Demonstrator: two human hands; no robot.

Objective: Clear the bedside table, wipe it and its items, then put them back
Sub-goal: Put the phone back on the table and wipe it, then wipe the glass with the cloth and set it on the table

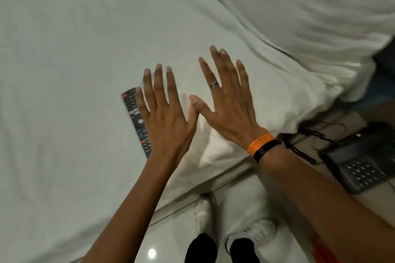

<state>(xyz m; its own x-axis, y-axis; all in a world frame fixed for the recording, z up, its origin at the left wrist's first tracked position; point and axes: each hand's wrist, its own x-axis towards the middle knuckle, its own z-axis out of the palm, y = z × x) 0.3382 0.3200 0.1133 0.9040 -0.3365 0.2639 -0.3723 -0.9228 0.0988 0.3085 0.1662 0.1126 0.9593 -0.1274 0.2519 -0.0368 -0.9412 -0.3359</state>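
Over the white bed sheet (64, 53), both hands are stretched out flat with the fingers spread, backs toward the camera, and neither one grips anything. On the left, the left hand (165, 117) is splayed above the sheet, and its little-finger edge overlaps a black remote control (136, 119) that lies on the bed, angled with its red power button toward the far end; whether the hand actually touches the remote cannot be told. Beside it, the right hand (226, 109) is likewise released, a dark banded ring (213, 85) on its index finger and an orange wristband (259, 143) with a black band next to it at the wrist. The two thumbs meet or nearly meet between the hands. Under the right hand, a white pillow (299, 28) rises toward the upper right, and a smaller fold of white cloth (213, 149) sits on the mattress edge just below the two wrists. At the right edge, the bedside table (350, 119) shows as a pale brown surface carrying a dark desk telephone (361, 168) with a keypad, and black cords (307, 134) trail across the table between the phone and the pillow. Below, a glossy pale floor (166, 237) reflects a light spot, and the person's white shoes (254, 232) and dark trouser legs appear near the bottom.
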